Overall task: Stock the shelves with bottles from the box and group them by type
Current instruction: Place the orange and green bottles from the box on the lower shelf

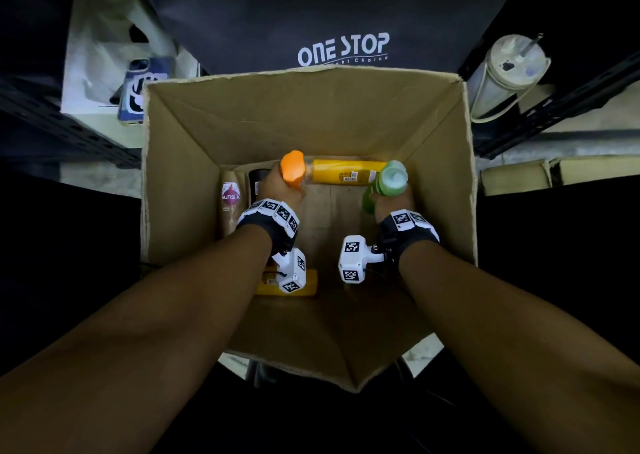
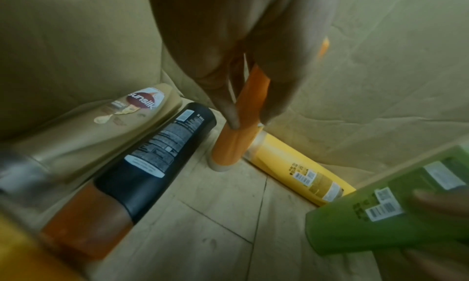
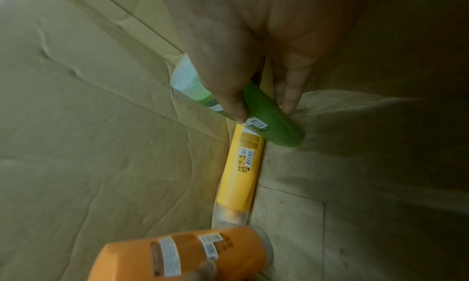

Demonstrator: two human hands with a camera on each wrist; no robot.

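Note:
Both my hands are deep inside an open cardboard box (image 1: 440, 176). My left hand (image 1: 277, 187) grips an orange bottle (image 1: 292, 169), which stands upright with its base near the box floor (image 2: 237, 136). My right hand (image 1: 394, 199) grips a green bottle (image 1: 389, 180), tilted above the floor (image 3: 269, 116). A yellow bottle (image 1: 343, 173) lies along the far wall between them. At the left wall lie a beige Sunsilk bottle (image 1: 230, 200) and a black bottle (image 2: 162, 157). Another yellow bottle (image 1: 308, 285) lies under my left wrist.
Dark metal shelf frames (image 1: 561, 107) flank the box. A black cloth printed "ONE STOP" (image 1: 343, 50) hangs behind it. A phone (image 1: 138, 90) lies on a white bag at the left, and a clear tumbler (image 1: 505, 76) sits at the right.

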